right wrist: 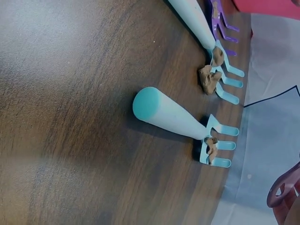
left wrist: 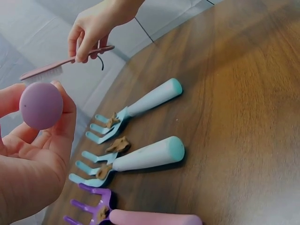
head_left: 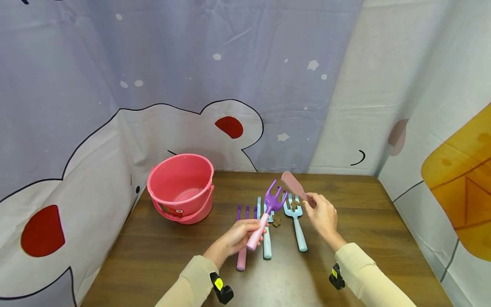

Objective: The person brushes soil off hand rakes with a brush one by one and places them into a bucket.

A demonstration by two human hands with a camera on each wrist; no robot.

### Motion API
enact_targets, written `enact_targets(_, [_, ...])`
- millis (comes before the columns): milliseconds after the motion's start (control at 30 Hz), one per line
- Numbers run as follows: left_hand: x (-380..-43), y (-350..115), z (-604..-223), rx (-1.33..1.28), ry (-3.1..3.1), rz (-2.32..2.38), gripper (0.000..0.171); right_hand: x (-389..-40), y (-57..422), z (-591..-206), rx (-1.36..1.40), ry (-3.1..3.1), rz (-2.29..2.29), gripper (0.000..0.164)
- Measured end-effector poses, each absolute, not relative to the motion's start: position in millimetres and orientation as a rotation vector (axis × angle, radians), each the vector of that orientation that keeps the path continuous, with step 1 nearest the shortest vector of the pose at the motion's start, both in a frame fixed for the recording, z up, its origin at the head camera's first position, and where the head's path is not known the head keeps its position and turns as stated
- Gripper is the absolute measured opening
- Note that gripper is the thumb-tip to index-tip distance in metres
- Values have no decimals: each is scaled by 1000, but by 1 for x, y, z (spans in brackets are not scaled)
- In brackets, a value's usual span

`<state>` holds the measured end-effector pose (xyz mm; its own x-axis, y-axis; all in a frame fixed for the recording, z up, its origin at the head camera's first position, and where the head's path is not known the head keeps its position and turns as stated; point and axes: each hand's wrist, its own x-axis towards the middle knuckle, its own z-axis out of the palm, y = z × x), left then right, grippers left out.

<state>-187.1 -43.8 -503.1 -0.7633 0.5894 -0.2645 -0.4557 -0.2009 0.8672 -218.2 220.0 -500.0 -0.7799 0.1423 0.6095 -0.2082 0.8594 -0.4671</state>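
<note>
In the head view, the left hand (head_left: 242, 235) grasps a purple fork (head_left: 273, 202) by its pink handle, fingers closed round it and tines raised ahead of the grip. The right hand (head_left: 323, 215) pinches a pink brush (head_left: 293, 185), whose head reaches forward and left of that grip, beside the tines; contact cannot be told. The step in hand looks like brushing the fork; the next move seems to call for bristles meeting tines while the left grip stays firm. Two blue forks (head_left: 300, 235) lie between the hands, a second purple fork (head_left: 241, 261) below the left grip, and a bucket (head_left: 201, 209) beyond it to the left.

In the left wrist view, the handle's end fills the grip; the bristles (left wrist: 52, 72) face down beyond it.

In the right wrist view, only part of the right grip shows; brown lumps (right wrist: 208, 79) lie among the blue forks.
</note>
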Motion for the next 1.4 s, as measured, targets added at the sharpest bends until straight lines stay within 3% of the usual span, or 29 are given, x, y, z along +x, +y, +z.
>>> enact_targets(333, [-189,-53,-501,152,1555,1953,44,-215,226,-500,6,-2398,681,22])
enact_targets(1400, [-205,-77,-461,195,2424,1480,28,-207,243,-503,12,-2482,619,19])
